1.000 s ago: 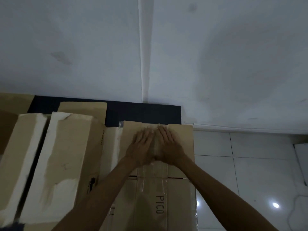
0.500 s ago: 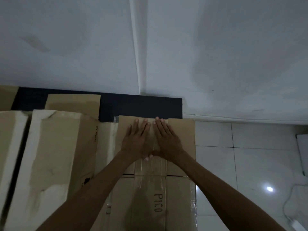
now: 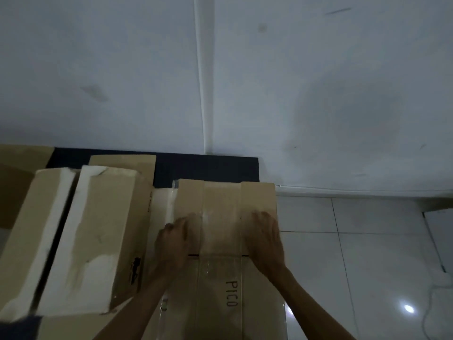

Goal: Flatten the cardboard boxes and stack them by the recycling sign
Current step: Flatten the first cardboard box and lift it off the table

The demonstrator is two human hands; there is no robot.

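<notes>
A brown cardboard box (image 3: 220,290) marked "PICO" lies in front of me, with a strip of clear tape down its middle. Its far flap (image 3: 257,197) reaches toward the wall. My left hand (image 3: 174,239) rests on the flap's left part and my right hand (image 3: 264,238) on its right part, one on each side of the tape. The fingers of both hands are bent, with their tips on the cardboard. Neither hand grips an edge that I can see. No recycling sign is in view.
Larger cardboard pieces (image 3: 93,241) with torn white patches lie on the left, touching the box. A dark panel (image 3: 208,168) stands against the white wall (image 3: 318,94). White floor tiles (image 3: 355,253) spread to the right, with a thin white cable (image 3: 436,290) at the far right.
My hands were side by side at the flap's far end, fingers straight. They have slid apart and back toward me, and their fingers have bent.
</notes>
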